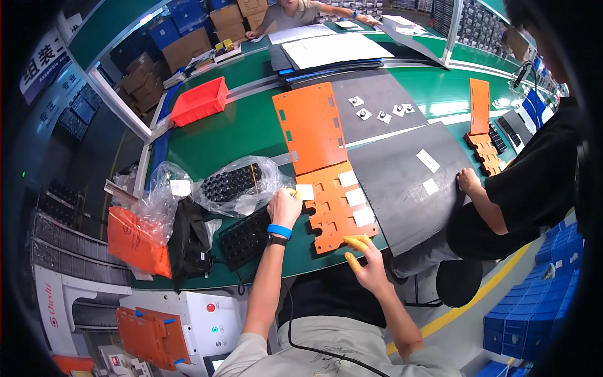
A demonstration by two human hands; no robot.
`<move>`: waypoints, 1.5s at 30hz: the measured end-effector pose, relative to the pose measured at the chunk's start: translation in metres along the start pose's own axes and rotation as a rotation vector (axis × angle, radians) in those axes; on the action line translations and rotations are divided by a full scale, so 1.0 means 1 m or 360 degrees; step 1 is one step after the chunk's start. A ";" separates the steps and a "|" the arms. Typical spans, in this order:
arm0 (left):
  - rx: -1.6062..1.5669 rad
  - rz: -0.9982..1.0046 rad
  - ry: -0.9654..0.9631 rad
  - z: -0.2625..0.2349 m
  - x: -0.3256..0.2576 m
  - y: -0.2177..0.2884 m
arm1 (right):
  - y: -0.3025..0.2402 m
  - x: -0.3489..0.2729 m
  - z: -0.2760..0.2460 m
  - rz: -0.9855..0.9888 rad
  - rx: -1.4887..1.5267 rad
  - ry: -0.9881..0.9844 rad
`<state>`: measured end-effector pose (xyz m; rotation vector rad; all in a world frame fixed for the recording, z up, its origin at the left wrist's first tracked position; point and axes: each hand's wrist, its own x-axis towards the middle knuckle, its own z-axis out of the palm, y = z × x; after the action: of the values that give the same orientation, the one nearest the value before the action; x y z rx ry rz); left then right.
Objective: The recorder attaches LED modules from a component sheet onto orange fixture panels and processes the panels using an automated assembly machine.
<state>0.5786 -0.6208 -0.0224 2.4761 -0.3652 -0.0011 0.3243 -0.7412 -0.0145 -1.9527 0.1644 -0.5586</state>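
Fixture (328,210), orange and hinged open, lies along the middle of the near edge of the green surface (251,135), its perforated lid (308,129) folded back toward the far edge. Three white squares (363,217) sit along the right side of its base. The left hand (286,208) reaches to the base's left edge, its capped fingertips touching a fourth white piece (305,192); whether they pinch it or merely rest on it, I cannot tell. The right hand (367,264) is at the base's near right corner, thumb and forefinger in yellow caps spread apart with nothing between them. Left of the fixture, a black tray (244,240) lies by the near edge, and beyond it a second black tray (231,183) sits in clear plastic. A red bin (200,102) stands toward the surface's far left corner. To the fixture's right, a dark grey mat (402,213) carries two white rectangles (428,161); a co-worker's hand (468,181) rests at its right edge. Five small white plates (384,117) with black centres lie on another dark sheet (370,88) beyond.
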 end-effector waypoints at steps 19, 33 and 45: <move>0.0126 0.0041 -0.0066 0.026 0.002 0.004 | -0.003 -0.001 0.010 0.0103 0.0066 -0.0016; -0.1860 -0.0451 -0.0631 -0.076 -0.120 -0.049 | -0.034 0.097 0.085 -0.0222 0.0133 -0.0185; -0.2851 -0.0776 -0.0676 -0.135 -0.223 -0.083 | -0.021 0.251 0.277 -0.0552 -0.0741 -0.0301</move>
<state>0.3977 -0.4202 0.0177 0.6945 0.1228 -0.7148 0.6683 -0.5929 -0.0128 -2.4991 -0.1854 -0.5914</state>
